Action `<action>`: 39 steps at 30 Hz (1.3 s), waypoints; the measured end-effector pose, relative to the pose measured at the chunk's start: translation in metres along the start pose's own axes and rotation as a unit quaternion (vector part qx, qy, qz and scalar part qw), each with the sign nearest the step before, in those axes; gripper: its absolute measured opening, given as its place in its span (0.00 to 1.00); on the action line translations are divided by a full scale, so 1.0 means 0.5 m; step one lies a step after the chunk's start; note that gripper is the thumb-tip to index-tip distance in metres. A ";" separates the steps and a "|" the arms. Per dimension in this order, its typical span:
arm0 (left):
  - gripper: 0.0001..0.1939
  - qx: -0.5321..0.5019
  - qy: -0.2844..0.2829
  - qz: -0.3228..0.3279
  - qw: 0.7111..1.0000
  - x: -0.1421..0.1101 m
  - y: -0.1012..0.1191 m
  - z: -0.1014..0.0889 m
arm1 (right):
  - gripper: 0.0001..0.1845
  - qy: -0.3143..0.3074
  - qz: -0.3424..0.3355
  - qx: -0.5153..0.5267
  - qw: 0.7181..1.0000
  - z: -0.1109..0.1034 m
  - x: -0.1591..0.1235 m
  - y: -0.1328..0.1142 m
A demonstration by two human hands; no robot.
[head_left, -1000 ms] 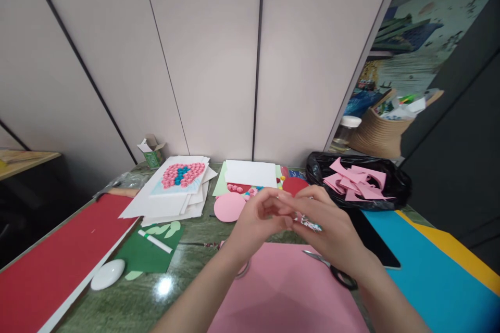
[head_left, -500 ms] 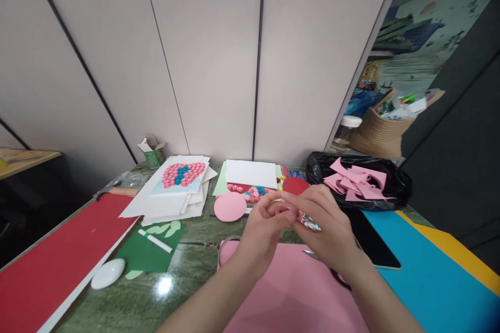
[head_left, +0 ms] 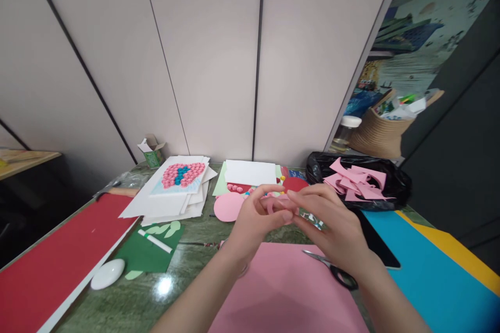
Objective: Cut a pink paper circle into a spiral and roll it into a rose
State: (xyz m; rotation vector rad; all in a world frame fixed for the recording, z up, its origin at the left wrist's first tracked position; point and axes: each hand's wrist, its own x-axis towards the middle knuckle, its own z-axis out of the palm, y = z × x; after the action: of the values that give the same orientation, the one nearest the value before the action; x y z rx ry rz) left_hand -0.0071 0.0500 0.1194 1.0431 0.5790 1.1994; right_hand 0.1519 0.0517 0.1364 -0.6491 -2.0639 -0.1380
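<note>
Between my two hands, above the table, is a curled strip of pink paper [head_left: 273, 204], partly covered by the fingers. My left hand [head_left: 253, 223] is closed on it, thumb underneath and fingers bent around. My right hand [head_left: 332, 213] pinches its other side with the fingertips. Below lies a large pink sheet [head_left: 289, 291]. Black-handled scissors [head_left: 332, 266] rest on that sheet under my right wrist. A pink paper circle [head_left: 228, 207] lies beyond my left hand, and a red circle [head_left: 294, 184] is partly hidden behind my fingers.
Pink scraps [head_left: 357, 182] sit on a black plastic bag [head_left: 402, 182] at the back right. A tablet [head_left: 377, 242] and blue sheet [head_left: 433, 265] lie right. Leftward are a dotted picture [head_left: 183, 174], green paper [head_left: 156, 255], a marker [head_left: 155, 241], a white mouse [head_left: 108, 273] and red paper [head_left: 66, 260].
My left hand has shifted slightly left, and the fingers have spread a little around the pink strip. My right hand has moved slightly right, and more of the scissors shows.
</note>
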 end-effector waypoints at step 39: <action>0.16 0.065 -0.065 -0.004 0.996 -0.019 0.024 0.004 | 0.28 -0.139 0.048 0.076 0.986 -0.012 -0.001 -0.013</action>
State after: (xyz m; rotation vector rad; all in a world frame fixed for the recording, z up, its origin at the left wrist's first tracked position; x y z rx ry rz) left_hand -0.0139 0.0404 0.1296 1.2184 0.5637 1.0892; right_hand 0.1535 0.0441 0.1401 -0.7029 -2.2768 0.1735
